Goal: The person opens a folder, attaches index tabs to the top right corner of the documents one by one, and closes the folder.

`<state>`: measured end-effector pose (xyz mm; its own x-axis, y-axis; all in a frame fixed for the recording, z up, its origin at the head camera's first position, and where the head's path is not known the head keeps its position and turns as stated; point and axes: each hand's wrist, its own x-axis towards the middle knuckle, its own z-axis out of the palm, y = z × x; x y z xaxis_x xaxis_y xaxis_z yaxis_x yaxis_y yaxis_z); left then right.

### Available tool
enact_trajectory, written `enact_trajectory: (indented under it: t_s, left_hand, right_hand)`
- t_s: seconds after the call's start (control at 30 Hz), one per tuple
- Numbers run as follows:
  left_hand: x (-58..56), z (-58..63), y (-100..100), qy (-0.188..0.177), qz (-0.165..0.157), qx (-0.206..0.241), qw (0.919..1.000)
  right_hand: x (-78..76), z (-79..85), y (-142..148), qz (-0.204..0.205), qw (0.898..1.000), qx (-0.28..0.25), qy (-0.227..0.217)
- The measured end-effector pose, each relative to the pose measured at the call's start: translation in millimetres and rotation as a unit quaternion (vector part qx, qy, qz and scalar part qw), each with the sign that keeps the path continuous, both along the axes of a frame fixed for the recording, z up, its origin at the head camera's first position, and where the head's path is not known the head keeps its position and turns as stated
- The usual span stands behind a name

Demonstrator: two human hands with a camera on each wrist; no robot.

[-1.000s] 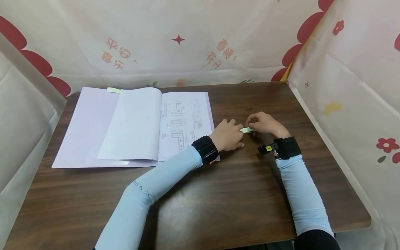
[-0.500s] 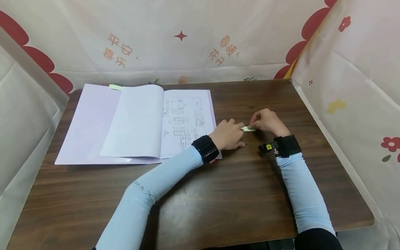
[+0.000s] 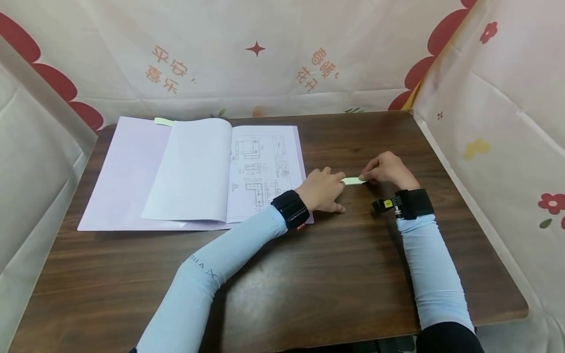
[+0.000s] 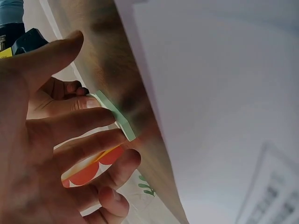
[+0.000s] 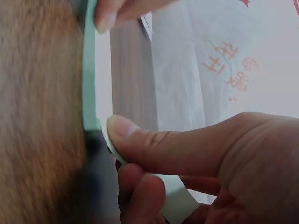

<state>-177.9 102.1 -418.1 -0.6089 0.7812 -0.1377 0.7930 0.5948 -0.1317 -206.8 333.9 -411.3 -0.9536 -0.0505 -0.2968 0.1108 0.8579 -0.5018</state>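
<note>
A slim pad of pale green sticky notes [image 3: 352,181] lies on the table to the right of the open folder. My left hand [image 3: 321,191] rests its extended fingertips on the pad's left end; in the left wrist view the index and middle fingers [image 4: 88,122] touch the pad's edge. At the other end my right hand [image 3: 389,170] pinches a sticky note [image 5: 181,198] between thumb and curled fingers. The right wrist view shows this strip bending up from the pad [image 5: 89,84], its free end poking out below the fingers.
A light purple folder [image 3: 119,196] lies open on the brown wooden table [image 3: 282,284], showing a turned white page [image 3: 190,171] and technical drawings [image 3: 260,166]. One green sticky note [image 3: 164,121] projects from the page's top edge. Patterned cloth [image 3: 282,63] hangs behind and at both sides.
My right hand has shifted slightly right along the pad, exposing more of its green strip. The left hand has stayed in place; the camera view has tilted slightly.
</note>
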Motion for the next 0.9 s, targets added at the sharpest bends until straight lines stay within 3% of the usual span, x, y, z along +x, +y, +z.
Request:
enact_trajectory:
  t_s: [0.33,0.67,0.9]
  left_hand:
    - [-4.0,7.7,0.7,-0.026,0.014,0.020,0.9994]
    - [-4.2,7.4,-3.9,-0.011,0.007,0.036,0.9993]
    - [4.8,12.0,-33.5,0.004,0.009,0.096,0.9953]
  right_hand:
    - [1.2,13.9,18.2,-0.012,1.000,-0.011,0.025]
    - [2.5,12.4,13.5,-0.042,0.992,-0.006,0.121]
    - [3.7,5.4,-6.7,-0.017,0.992,-0.020,0.127]
